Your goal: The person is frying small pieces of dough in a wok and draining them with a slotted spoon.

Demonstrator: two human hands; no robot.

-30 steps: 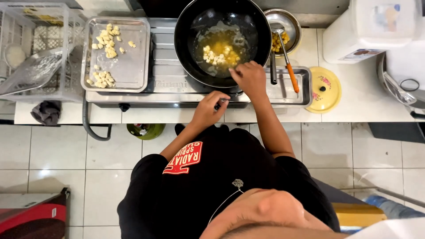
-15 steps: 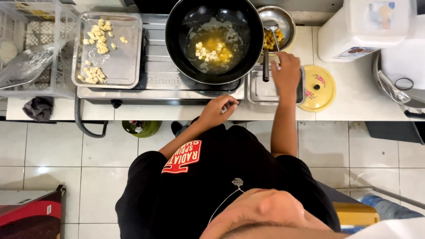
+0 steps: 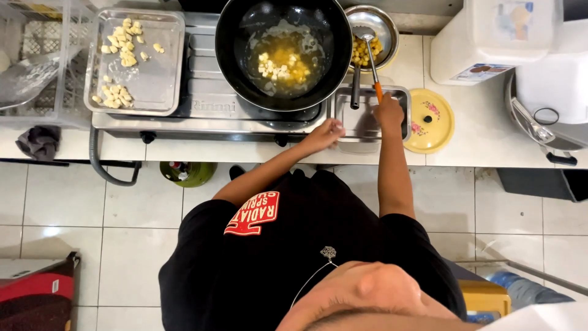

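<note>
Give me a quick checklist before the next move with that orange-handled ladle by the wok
1. Right hand grips the orange-handled ladle: ok.
2. Ladle bowl sits over the metal bowl of yellow pieces: ok.
3. Left hand steadies the wok: not ok, it rests at the counter edge near the stove front.
4. Wok sits on the burner with oil and pale pieces inside: ok.
5. Flame lit: cannot tell.
6. Tray of uncooked pieces within reach: cannot tell.
</note>
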